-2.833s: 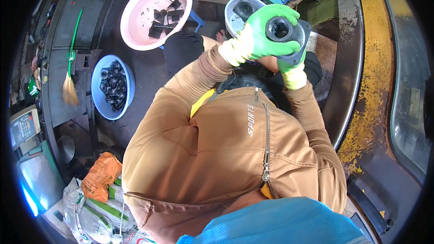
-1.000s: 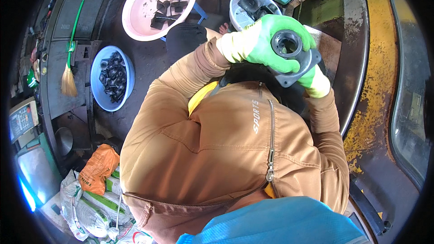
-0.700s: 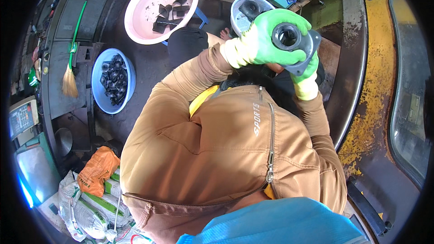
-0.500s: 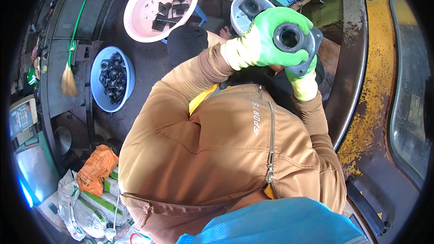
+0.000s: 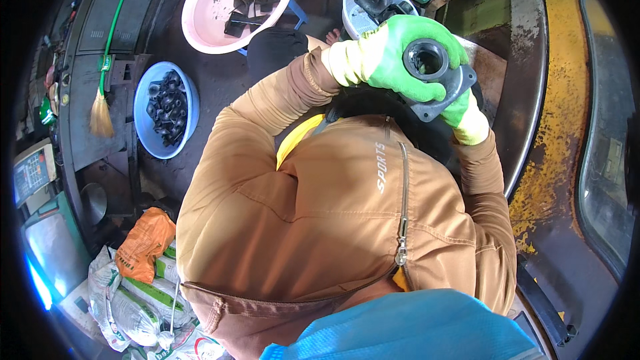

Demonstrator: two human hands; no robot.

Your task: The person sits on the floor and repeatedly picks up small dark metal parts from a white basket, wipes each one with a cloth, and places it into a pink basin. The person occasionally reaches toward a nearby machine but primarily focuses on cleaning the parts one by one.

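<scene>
Both my hands wear green gloves with pale yellow cuffs. Between them is a black flanged collar (image 5: 453, 86), with a round open neck facing up and bolt holes at the corners of its flange. The fingers of my left hand (image 5: 397, 50) curl around the neck from the left. From the lower right, my right hand (image 5: 460, 110) grips the flange, its fingers partly hidden beneath. Just beyond the hands stands a light-blue basket (image 5: 360, 21) with larger black moulded pieces (image 5: 372, 1) in it.
A pink basin (image 5: 200, 27) with several black pieces sits on a blue stool at the far left. Nearer is a blue tub (image 5: 141, 107) full of small black parts. A yellow, worn machine panel (image 5: 543, 160) rises at right; sacks (image 5: 137, 313) lie at lower left.
Both hands have shifted slightly right and down with the collar. It has turned a little, showing more of its flange. More of the basket's contents shows behind the left hand.
</scene>
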